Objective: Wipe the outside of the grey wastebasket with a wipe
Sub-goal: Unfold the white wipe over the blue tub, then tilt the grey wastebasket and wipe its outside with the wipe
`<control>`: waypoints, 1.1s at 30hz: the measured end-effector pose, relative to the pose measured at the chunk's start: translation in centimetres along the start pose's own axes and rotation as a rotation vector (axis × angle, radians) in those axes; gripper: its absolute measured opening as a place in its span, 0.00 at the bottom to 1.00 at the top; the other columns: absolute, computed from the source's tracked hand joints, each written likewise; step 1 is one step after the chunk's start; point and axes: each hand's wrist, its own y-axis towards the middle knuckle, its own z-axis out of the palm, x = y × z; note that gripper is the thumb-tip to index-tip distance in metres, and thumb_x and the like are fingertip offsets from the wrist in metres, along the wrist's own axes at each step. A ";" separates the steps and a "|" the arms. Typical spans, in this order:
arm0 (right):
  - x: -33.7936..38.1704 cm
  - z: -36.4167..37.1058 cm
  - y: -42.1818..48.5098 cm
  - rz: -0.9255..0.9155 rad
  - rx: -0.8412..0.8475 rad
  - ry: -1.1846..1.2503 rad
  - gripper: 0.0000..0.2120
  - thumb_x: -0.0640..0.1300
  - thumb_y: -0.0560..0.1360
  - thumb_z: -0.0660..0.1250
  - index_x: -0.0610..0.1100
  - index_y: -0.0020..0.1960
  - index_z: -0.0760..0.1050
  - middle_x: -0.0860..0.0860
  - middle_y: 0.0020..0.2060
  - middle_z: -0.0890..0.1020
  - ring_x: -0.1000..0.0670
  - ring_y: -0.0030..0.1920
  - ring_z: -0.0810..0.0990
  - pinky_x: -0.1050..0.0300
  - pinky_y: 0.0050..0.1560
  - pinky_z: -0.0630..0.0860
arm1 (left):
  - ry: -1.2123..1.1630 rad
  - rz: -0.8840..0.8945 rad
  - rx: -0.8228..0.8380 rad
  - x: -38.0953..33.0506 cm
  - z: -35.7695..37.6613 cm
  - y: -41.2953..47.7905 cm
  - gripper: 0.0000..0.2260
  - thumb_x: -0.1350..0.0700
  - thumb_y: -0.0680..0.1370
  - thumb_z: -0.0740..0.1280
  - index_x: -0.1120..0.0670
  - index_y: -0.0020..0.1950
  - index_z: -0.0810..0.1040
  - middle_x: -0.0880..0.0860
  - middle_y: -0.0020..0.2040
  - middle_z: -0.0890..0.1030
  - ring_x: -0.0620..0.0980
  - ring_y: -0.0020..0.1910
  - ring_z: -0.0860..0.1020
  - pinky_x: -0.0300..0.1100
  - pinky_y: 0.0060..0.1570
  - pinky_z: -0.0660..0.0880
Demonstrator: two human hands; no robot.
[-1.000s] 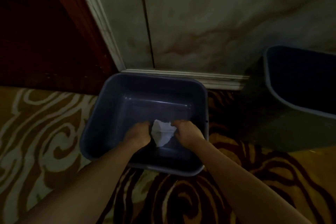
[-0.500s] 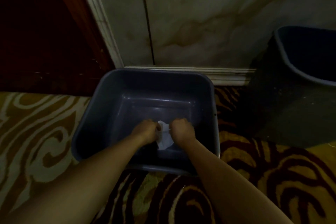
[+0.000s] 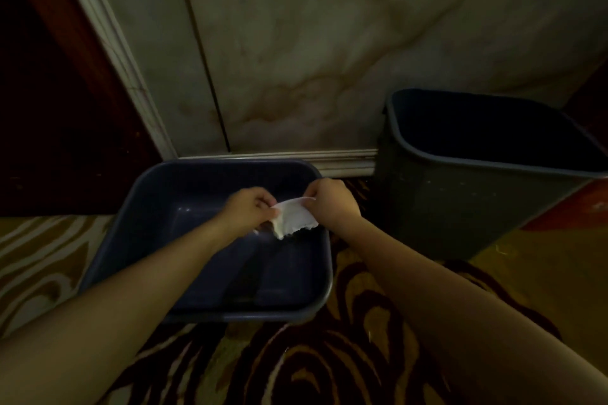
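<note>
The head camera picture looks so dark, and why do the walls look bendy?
Head view: the room is dimly lit, so the basin and the grey wastebasket look almost black; only the white wipe stands out. The wide-angle lens curves the door trim. The left hand and right hand look slightly smeared.

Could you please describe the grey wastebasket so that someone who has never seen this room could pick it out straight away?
Start at the marble wall and follow its white baseboard to the right. The grey wastebasket stands there on the patterned carpet, right of both hands. Unlike the shallow blue basin under the white wipe, it is tall and deep, narrowing toward its base.
</note>
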 end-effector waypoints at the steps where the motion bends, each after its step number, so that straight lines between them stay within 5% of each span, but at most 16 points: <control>1: -0.3 -1.0 -0.4 0.017 -0.019 0.012 0.09 0.44 0.76 0.64 0.42 0.50 0.80 0.43 0.48 0.83 0.43 0.49 0.81 0.48 0.50 0.79 | 0.001 0.020 -0.001 -1.3 0.2 -0.3 0.03 0.63 0.72 0.68 0.56 0.42 0.77 0.55 0.35 0.79 0.46 0.29 0.79 0.37 0.31 0.77; 7: -2.3 -5.2 -3.5 0.193 -0.025 0.202 0.11 0.44 0.77 0.62 0.40 0.41 0.78 0.46 0.35 0.80 0.48 0.36 0.80 0.54 0.41 0.79 | -0.023 0.056 0.030 -8.2 3.1 -2.6 0.04 0.62 0.71 0.69 0.55 0.38 0.76 0.56 0.34 0.80 0.52 0.34 0.80 0.45 0.39 0.79; 10: -3.2 -7.1 -5.3 0.279 0.058 0.471 0.12 0.46 0.78 0.62 0.40 0.41 0.77 0.44 0.38 0.82 0.46 0.40 0.84 0.51 0.47 0.82 | -0.079 0.063 0.056 -10.8 5.0 -4.1 0.06 0.62 0.72 0.68 0.55 0.36 0.76 0.55 0.33 0.79 0.48 0.28 0.79 0.36 0.26 0.77; 15: -4.7 -10.4 -8.6 0.393 0.096 0.758 0.13 0.46 0.77 0.64 0.38 0.56 0.77 0.42 0.48 0.81 0.45 0.50 0.82 0.50 0.50 0.81 | -0.044 0.045 0.164 -14.8 7.7 -6.0 0.05 0.58 0.74 0.66 0.57 0.40 0.80 0.61 0.42 0.82 0.57 0.42 0.81 0.50 0.48 0.79; 19: -6.8 -12.9 -10.6 0.542 0.098 0.916 0.13 0.42 0.78 0.63 0.37 0.60 0.74 0.40 0.52 0.81 0.45 0.52 0.82 0.55 0.48 0.80 | 0.049 0.021 0.219 -17.2 8.6 -6.2 0.07 0.58 0.76 0.62 0.58 0.45 0.79 0.57 0.43 0.80 0.53 0.41 0.79 0.46 0.43 0.78; 23: -8.8 -13.6 -11.0 0.642 0.068 0.826 0.14 0.41 0.77 0.64 0.35 0.59 0.75 0.39 0.55 0.81 0.45 0.54 0.82 0.53 0.57 0.78 | 0.267 0.458 -0.018 -19.2 8.9 -4.9 0.09 0.57 0.76 0.63 0.54 0.54 0.79 0.49 0.46 0.80 0.43 0.37 0.76 0.31 0.36 0.70; 26: -10.3 -13.4 -11.3 0.638 0.041 0.834 0.13 0.40 0.77 0.63 0.35 0.59 0.74 0.39 0.55 0.80 0.44 0.54 0.82 0.51 0.57 0.78 | 0.416 0.826 -0.111 -21.9 10.6 -3.3 0.14 0.54 0.75 0.63 0.52 0.60 0.77 0.50 0.54 0.81 0.47 0.50 0.75 0.34 0.48 0.67; 29: -11.6 -13.2 -11.4 0.663 0.025 0.843 0.12 0.39 0.77 0.64 0.37 0.59 0.74 0.39 0.55 0.80 0.44 0.53 0.82 0.51 0.56 0.79 | 0.622 0.845 0.059 -23.9 13.2 -1.4 0.20 0.50 0.77 0.61 0.51 0.68 0.69 0.53 0.65 0.76 0.53 0.65 0.70 0.47 0.60 0.66; 33: -13.1 -12.5 -11.9 0.654 -0.018 0.842 0.12 0.38 0.76 0.63 0.36 0.58 0.74 0.38 0.55 0.81 0.42 0.54 0.82 0.56 0.47 0.82 | 0.719 0.659 0.323 -24.1 15.2 0.8 0.18 0.48 0.78 0.57 0.53 0.66 0.71 0.55 0.62 0.77 0.52 0.59 0.76 0.46 0.57 0.71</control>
